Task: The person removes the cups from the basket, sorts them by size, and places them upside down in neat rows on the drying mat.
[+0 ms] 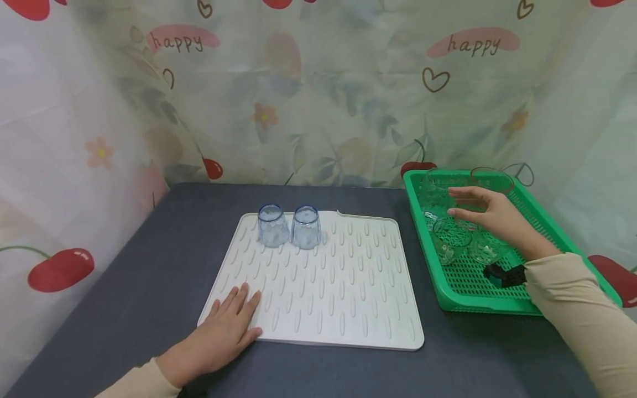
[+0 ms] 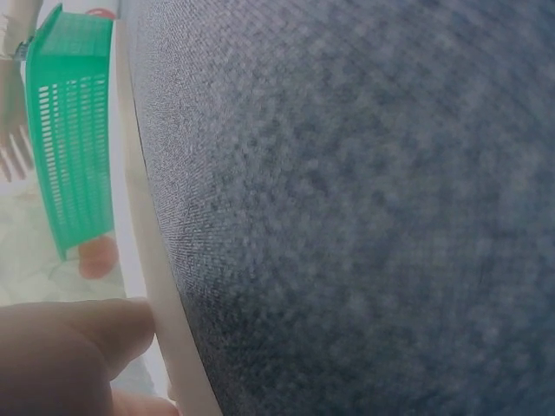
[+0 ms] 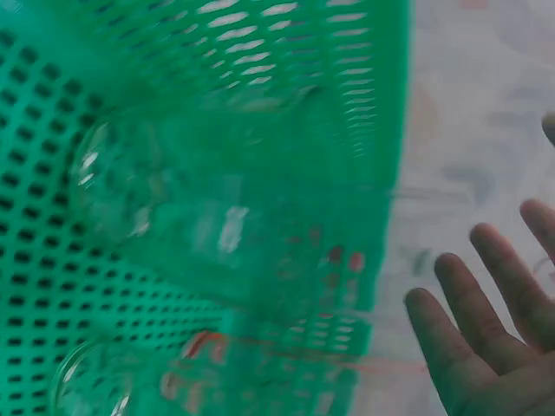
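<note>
My left hand (image 1: 224, 334) rests with fingers spread on the near left corner of a white ridged mat (image 1: 343, 287). In the left wrist view its thumb (image 2: 130, 329) lies at the mat's edge. Over a green basket (image 1: 478, 304), my right hand (image 1: 487, 213) hovers with fingers extended and thumb apart, holding nothing. Beside its fingertips stands a tall clear glass (image 1: 432, 193), lying sideways across the right wrist view (image 3: 208, 208). Behind the hand is a clear glass with a red rim (image 1: 510, 185). Two short clear glasses, one nearer the basket's left wall (image 1: 448, 246), stand below the hand.
Two bluish tumblers (image 1: 272, 229) stand side by side, narrow ends up, at the mat's far left. A dark grey cloth (image 1: 134, 287) covers the table. Printed curtains (image 1: 323, 83) close off the back and both sides. The basket's raised wall stands right of the mat.
</note>
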`<action>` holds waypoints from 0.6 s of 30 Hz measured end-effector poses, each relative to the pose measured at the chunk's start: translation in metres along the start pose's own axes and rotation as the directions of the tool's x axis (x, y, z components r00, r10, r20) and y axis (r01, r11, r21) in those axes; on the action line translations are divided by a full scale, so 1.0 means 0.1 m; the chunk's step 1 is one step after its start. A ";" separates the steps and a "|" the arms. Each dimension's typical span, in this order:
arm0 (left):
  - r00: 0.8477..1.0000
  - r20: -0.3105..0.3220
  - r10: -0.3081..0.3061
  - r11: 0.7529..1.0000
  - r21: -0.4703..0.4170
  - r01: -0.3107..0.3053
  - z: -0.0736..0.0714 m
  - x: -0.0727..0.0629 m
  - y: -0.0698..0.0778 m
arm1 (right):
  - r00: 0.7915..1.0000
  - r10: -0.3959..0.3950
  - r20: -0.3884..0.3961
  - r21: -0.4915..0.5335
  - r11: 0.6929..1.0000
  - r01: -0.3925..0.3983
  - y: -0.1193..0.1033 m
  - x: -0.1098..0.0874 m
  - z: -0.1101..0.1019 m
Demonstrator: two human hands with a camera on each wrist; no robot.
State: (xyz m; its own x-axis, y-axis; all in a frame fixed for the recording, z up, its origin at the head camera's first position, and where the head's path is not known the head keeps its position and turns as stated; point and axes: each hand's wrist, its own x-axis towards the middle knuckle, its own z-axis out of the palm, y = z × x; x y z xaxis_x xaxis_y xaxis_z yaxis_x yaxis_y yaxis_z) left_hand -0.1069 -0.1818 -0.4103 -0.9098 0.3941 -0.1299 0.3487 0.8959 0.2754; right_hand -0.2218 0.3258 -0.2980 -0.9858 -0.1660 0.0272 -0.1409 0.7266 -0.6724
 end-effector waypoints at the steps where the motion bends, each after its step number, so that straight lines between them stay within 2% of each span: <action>1: 1.000 -0.002 0.001 1.000 0.002 -0.001 0.00 0.00 0.00 | 1.000 -0.004 0.026 -0.011 1.000 0.004 0.03 0.01 0.01; 5: 1.000 -0.015 0.009 1.000 0.010 -0.009 0.01 -0.01 -0.01 | 0.993 -0.019 0.114 -0.060 0.998 0.026 0.12 0.06 0.06; 11: 1.000 -0.005 -0.003 1.000 0.013 0.003 0.01 0.00 0.00 | 0.979 -0.006 0.201 -0.143 0.989 0.035 0.19 0.11 0.12; 18: 1.000 0.015 -0.012 1.000 0.009 0.012 0.00 0.01 0.00 | 0.964 0.006 0.265 -0.132 0.991 0.030 0.27 0.12 0.14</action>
State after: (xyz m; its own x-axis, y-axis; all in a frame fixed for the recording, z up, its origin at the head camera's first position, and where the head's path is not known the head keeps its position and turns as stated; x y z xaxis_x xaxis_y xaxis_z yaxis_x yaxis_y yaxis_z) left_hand -0.1080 -0.1817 -0.4109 -0.9104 0.3866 -0.1476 0.3402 0.9022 0.2649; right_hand -0.2360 0.3337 -0.3262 -0.9271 -0.3322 -0.1737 -0.1811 0.8027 -0.5682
